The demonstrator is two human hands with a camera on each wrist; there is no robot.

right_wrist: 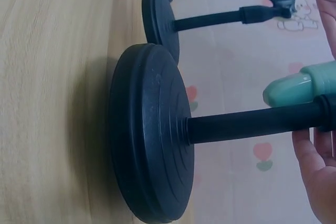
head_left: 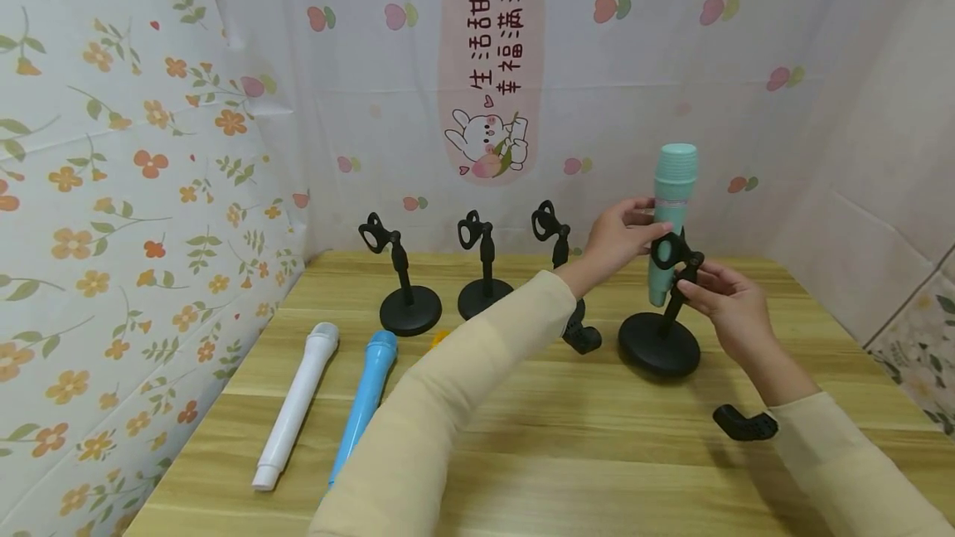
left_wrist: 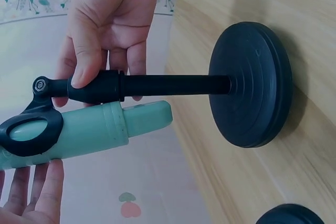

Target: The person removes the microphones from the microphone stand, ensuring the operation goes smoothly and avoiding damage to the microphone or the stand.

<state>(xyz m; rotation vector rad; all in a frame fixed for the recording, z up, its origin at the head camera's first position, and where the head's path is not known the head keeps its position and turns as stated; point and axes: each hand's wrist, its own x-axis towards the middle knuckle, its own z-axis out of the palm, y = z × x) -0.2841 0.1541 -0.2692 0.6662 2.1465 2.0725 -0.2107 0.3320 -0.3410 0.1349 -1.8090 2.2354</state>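
My left hand (head_left: 622,230) pinches a mint-green microphone (head_left: 675,176) that stands nearly upright, its head at the top and its narrow tail end pointing down. A black desktop microphone stand (head_left: 658,346) is right beside it. The stand's oval clip (left_wrist: 31,132) overlaps the microphone's body in the head and left wrist views. With thumb and fingers, my right hand (head_left: 734,309) grips the collar (left_wrist: 97,86) at the top of the stand's pole. Below, the round base (right_wrist: 152,135) is close over the wooden table. Part of my left hand is hidden behind the microphone.
Three more black stands (head_left: 410,310) line the back of the table (head_left: 567,454). A white microphone (head_left: 297,404) and a blue microphone (head_left: 366,392) lie at the left. Something orange (head_left: 440,338) peeks out behind my left sleeve. Patterned cloth (head_left: 358,48) hangs behind.
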